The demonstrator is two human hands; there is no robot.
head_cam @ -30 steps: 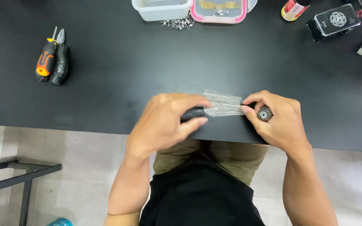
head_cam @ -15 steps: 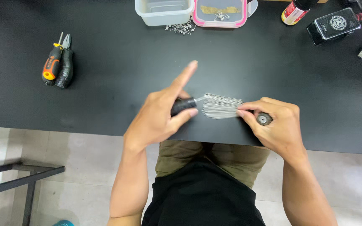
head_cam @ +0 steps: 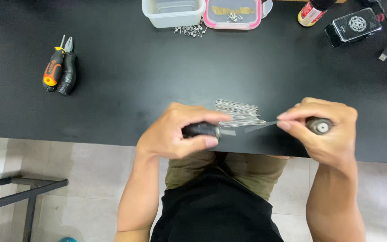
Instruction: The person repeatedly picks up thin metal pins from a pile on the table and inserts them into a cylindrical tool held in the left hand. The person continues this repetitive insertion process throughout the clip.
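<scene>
My left hand [head_cam: 178, 134] grips a dark cylindrical tool handle [head_cam: 201, 130] with a short metal tip, held just above the near edge of the black table [head_cam: 157, 76]. My right hand [head_cam: 325, 130] is closed around a second dark round-ended tool [head_cam: 320, 126] and pinches a thin flat grey strip [head_cam: 260, 126] that points left toward the other tool. A loose bundle of thin metal wires [head_cam: 240, 113] lies on the table between and just behind both hands.
Orange-handled pliers and a black tool [head_cam: 60, 67] lie at the left. At the far edge stand a clear plastic box [head_cam: 172, 12], a pink-rimmed box [head_cam: 232, 13] with small metal pins [head_cam: 191, 30] scattered before it, a bottle [head_cam: 312, 12] and a black device [head_cam: 354, 26].
My hands have drawn apart: the right one moved right with the strip, and the left forefinger, raised half a second ago, has curled back down over the handle.
</scene>
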